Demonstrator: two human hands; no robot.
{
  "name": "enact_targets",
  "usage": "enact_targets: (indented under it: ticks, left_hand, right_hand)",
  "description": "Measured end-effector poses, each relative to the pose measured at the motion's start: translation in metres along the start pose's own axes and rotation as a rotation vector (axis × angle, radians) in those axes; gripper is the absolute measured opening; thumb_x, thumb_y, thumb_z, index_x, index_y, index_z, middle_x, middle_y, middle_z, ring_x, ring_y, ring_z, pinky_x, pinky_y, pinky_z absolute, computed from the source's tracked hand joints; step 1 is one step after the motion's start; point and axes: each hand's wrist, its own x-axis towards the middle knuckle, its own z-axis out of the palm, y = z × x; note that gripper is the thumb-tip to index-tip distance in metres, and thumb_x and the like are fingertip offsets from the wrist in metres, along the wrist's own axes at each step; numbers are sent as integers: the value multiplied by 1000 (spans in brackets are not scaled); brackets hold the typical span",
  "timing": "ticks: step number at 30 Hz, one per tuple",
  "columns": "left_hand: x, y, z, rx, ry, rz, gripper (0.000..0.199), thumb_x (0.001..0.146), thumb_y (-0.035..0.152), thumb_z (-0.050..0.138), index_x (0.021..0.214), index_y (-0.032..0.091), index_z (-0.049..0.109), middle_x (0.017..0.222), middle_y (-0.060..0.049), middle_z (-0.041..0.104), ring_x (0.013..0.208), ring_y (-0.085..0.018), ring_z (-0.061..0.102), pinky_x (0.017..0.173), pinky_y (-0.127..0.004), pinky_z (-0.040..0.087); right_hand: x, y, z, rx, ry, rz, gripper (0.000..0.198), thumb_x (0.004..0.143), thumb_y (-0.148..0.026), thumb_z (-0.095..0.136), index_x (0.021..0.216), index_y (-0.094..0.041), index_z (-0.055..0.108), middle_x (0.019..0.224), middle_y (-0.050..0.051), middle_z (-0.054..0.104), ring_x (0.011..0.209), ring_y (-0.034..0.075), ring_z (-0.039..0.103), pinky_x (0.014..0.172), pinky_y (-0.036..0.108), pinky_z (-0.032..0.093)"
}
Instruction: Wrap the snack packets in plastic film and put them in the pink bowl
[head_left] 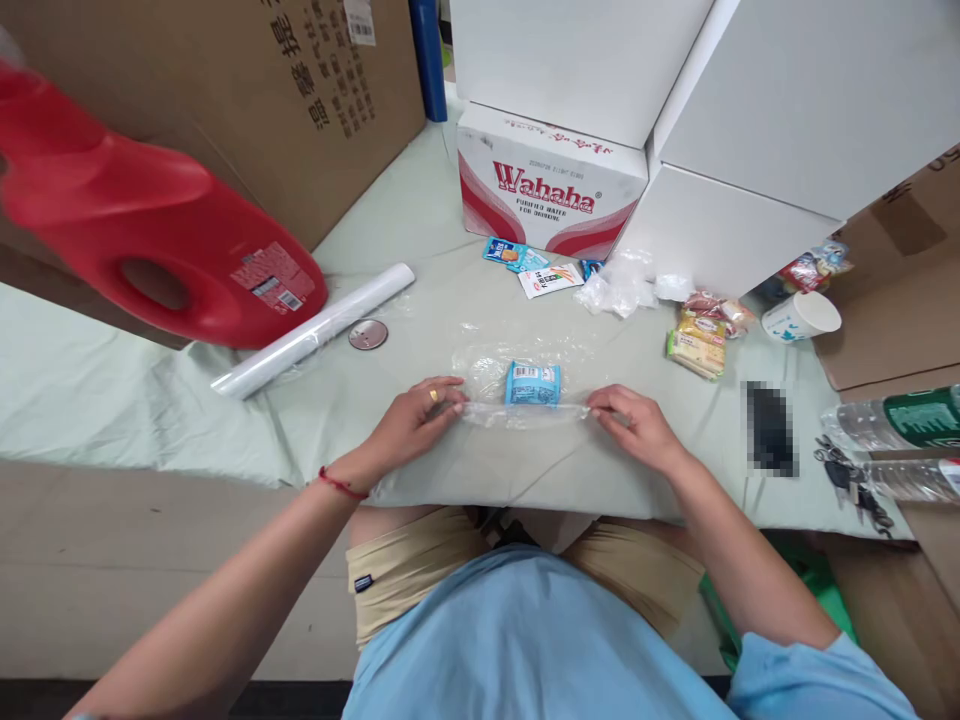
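Observation:
A sheet of clear plastic wrap (484, 372) lies on the table in front of me, its near edge folded up against a small blue snack packet (532, 384). My left hand (414, 418) pinches the left end of that edge between thumb and fingers. At the right end, my right hand (631, 424) pinches the same edge. Between both hands the edge runs fairly straight along the packet's near side. Neither hand touches the packet itself.
Left of the wrap are a round metal disc (368, 334), a white roll (315, 330) and a red jug (172, 230). Behind stand snack packets (550, 280), crumpled plastic (621, 284) and a Wahaha carton (551, 185). Rightward are a paper cup (801, 317), keys (853, 485) and bottles (915, 418).

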Motion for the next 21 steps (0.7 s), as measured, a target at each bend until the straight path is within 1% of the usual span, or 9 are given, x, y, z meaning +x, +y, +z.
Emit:
enact_targets:
  ticks: [3, 7, 9, 11, 13, 15, 17, 19, 21]
  left_hand:
    - [25, 1, -3, -59, 73, -165, 41, 95, 58, 53, 99, 21, 71, 112, -9, 79, 106, -26, 71, 102, -42, 54]
    - [57, 2, -5, 11, 156, -318, 35, 91, 51, 53, 93, 21, 70, 92, -6, 74, 88, -25, 66, 92, -41, 54]
    - [63, 3, -11, 85, 325, -363, 29, 91, 45, 54, 97, 20, 69, 102, -9, 72, 96, -27, 65, 98, -44, 53]
    - [57, 6, -19, 170, 581, -387, 25, 92, 39, 55, 100, 19, 68, 112, -13, 68, 109, -30, 63, 107, -48, 49]
    - [41, 14, -23, 268, 846, -358, 21, 93, 33, 56, 103, 18, 67, 114, -15, 65, 118, -32, 59, 112, -52, 44]
    - [19, 28, -18, 380, 1023, -230, 17, 94, 28, 56, 104, 18, 66, 112, -14, 66, 118, -32, 58, 112, -55, 42]
    - [0, 47, -1, 452, 945, -27, 16, 96, 24, 55, 106, 20, 67, 108, -11, 68, 112, -30, 61, 108, -52, 43]
    - [-8, 67, 23, 500, 689, 164, 19, 99, 23, 53, 105, 25, 71, 102, -9, 72, 104, -27, 64, 99, -48, 45]
    - [-3, 82, 49, 512, 411, 226, 31, 101, 20, 48, 116, 27, 73, 114, -7, 77, 110, -26, 65, 96, -46, 44]
  right_hand:
    - [31, 12, -7, 34, -17, 141, 27, 101, -40, 56, 103, -21, 74, 89, 4, 76, 78, 19, 68, 76, 31, 53]
    - [68, 27, -5, -87, -51, 300, 26, 97, -33, 54, 100, -18, 75, 81, 2, 74, 72, 18, 64, 69, 27, 47]
    - [79, 29, -4, -239, -100, 387, 25, 96, -28, 54, 102, -19, 76, 82, 3, 75, 74, 19, 65, 69, 27, 45]
    - [85, 29, -7, -408, -119, 432, 26, 97, -27, 54, 106, -21, 78, 91, 6, 78, 81, 22, 68, 70, 28, 45]
    - [90, 26, -14, -542, -74, 398, 28, 99, -27, 54, 110, -21, 78, 104, 10, 79, 92, 25, 70, 75, 30, 46]
    - [97, 23, -19, -595, -26, 314, 30, 101, -27, 51, 113, -20, 78, 112, 12, 78, 102, 27, 70, 82, 32, 48]
    - [111, 21, -19, -583, -33, 240, 31, 103, -26, 51, 118, -17, 76, 117, 14, 77, 109, 29, 69, 90, 35, 50]
    - [128, 19, -10, -556, -82, 187, 35, 102, -25, 53, 130, -14, 72, 127, 15, 74, 118, 31, 66, 100, 38, 49]
    - [146, 18, 4, -539, -140, 159, 46, 101, -25, 58, 145, -10, 62, 140, 19, 68, 129, 33, 61, 109, 41, 47]
